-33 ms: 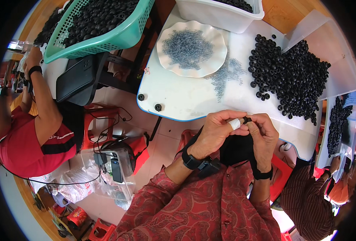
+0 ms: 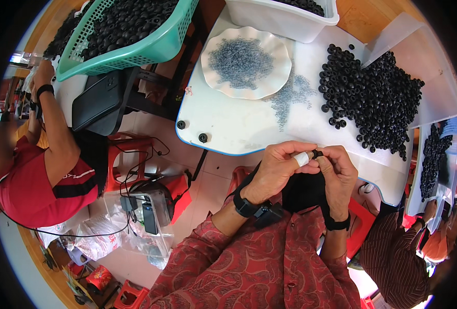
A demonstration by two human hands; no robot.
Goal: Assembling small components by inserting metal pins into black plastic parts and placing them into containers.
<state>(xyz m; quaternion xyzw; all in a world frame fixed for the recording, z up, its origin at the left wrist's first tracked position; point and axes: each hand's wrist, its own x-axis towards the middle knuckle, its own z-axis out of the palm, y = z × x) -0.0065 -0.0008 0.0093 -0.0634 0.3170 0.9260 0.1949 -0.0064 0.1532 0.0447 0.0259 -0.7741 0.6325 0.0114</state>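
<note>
My left hand (image 2: 277,172) and my right hand (image 2: 339,170) meet just off the near edge of the white table (image 2: 228,126). Between their fingertips they pinch a small black ring-shaped part (image 2: 317,153), partly covered by the fingers. White tape wraps a finger of my left hand. Beyond my hands, a scalloped white plate (image 2: 285,82) holds a heap of small clear rings (image 2: 241,62), and more of these are scattered beside it. To the right lies a large pile of black ring-shaped parts (image 2: 367,98).
A translucent bin (image 2: 434,77) lies tipped by the pile. At the back stands a white tub (image 2: 285,20); a green basket (image 2: 161,49) of black parts is at left. Two black parts (image 2: 203,137) sit near the table's left edge. Other people (image 2: 48,170) sit on both sides.
</note>
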